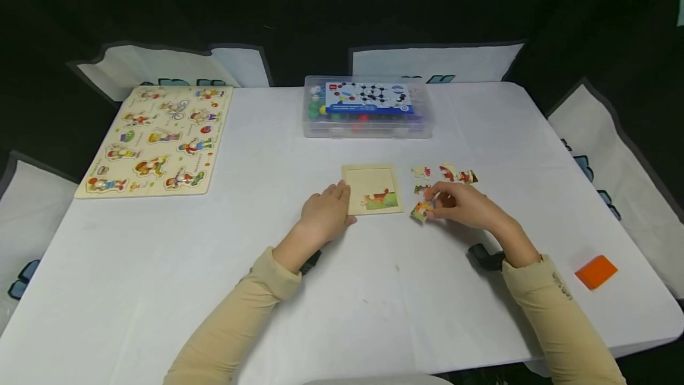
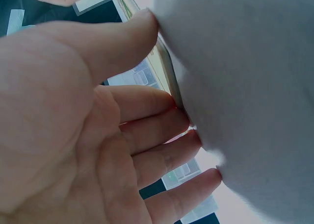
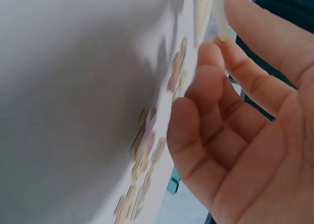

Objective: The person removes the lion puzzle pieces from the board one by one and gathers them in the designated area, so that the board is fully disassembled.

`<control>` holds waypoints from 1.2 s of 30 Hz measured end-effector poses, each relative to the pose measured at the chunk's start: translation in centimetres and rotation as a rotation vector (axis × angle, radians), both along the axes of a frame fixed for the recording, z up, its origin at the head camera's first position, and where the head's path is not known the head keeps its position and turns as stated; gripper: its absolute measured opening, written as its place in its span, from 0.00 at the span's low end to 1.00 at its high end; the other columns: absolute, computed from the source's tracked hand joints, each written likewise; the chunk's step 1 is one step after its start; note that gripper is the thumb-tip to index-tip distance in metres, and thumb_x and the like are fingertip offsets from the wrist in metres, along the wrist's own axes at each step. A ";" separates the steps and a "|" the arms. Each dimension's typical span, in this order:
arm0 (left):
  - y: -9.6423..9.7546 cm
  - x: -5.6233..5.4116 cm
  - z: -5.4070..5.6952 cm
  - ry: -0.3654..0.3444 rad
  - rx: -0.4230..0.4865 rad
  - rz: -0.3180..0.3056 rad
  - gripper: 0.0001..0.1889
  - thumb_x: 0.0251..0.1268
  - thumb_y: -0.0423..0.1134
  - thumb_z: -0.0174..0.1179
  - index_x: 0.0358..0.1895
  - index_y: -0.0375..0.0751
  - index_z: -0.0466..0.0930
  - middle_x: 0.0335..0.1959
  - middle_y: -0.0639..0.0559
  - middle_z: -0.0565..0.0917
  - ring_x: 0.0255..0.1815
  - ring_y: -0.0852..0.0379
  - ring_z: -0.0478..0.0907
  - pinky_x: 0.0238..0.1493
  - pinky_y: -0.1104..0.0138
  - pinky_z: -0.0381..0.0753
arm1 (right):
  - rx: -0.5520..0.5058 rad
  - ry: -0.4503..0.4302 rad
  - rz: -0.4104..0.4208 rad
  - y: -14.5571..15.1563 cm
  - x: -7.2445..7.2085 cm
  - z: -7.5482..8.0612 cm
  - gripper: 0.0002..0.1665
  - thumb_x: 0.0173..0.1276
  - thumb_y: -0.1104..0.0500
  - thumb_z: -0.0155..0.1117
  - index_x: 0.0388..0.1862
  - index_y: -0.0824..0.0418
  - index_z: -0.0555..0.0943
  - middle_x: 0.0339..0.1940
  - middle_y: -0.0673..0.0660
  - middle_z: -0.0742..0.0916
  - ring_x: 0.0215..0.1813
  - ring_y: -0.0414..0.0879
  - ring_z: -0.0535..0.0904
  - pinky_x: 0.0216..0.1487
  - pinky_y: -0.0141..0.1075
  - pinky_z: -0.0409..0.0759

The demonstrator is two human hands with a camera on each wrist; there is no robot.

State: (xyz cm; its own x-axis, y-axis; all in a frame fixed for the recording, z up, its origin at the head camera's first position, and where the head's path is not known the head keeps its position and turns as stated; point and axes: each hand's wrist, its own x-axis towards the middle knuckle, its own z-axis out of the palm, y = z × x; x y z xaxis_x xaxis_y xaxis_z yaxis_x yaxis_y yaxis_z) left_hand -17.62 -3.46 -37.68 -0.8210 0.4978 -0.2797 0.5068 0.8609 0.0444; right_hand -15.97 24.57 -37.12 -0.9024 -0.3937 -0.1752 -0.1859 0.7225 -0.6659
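Observation:
A square wooden puzzle tray (image 1: 369, 186) lies mid-table, with one printed piece (image 1: 382, 199) in its lower right corner. Against the tray's left edge rests my left hand (image 1: 327, 211), its fingers straight; the left wrist view shows the fingertips (image 2: 167, 99) along that edge. My right hand (image 1: 462, 204) pinches a colourful jigsaw piece (image 1: 420, 211) between thumb and finger, just right of the tray. That piece appears edge-on in the right wrist view as a pale slab (image 3: 220, 15). Several loose jigsaw pieces (image 1: 449, 172) lie beyond and beneath the right hand, some partly hidden by it.
A clear plastic box (image 1: 369, 126) of coloured balls stands at the back of the white table (image 1: 267, 153). To the far left lies a large wooden picture board (image 1: 155, 141). An orange block (image 1: 595, 272) sits near the right edge, beyond the right forearm.

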 end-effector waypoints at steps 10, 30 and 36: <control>-0.2 0.0 -0.1 -0.007 0.030 0.015 0.36 0.64 0.54 0.50 0.68 0.34 0.54 0.69 0.43 0.55 0.67 0.49 0.55 0.58 0.56 0.65 | 0.055 -0.033 0.042 0.4 0.1 -0.3 0.17 0.56 0.57 0.68 0.41 0.62 0.76 0.25 0.50 0.76 0.27 0.43 0.69 0.29 0.34 0.68; -0.1 -0.2 -0.2 -0.010 0.017 0.008 0.36 0.64 0.55 0.49 0.68 0.35 0.53 0.69 0.44 0.55 0.67 0.50 0.55 0.57 0.57 0.65 | 0.071 0.048 0.229 -6.0 -3.4 0.2 0.27 0.59 0.60 0.65 0.57 0.64 0.73 0.40 0.58 0.78 0.30 0.44 0.70 0.32 0.36 0.71; -0.1 -0.2 0.0 -0.006 0.003 0.000 0.36 0.64 0.55 0.49 0.68 0.35 0.54 0.69 0.44 0.55 0.67 0.50 0.55 0.57 0.57 0.66 | 0.138 0.045 0.278 -6.9 -3.6 -0.1 0.28 0.60 0.57 0.65 0.58 0.63 0.73 0.41 0.57 0.77 0.31 0.45 0.67 0.33 0.36 0.68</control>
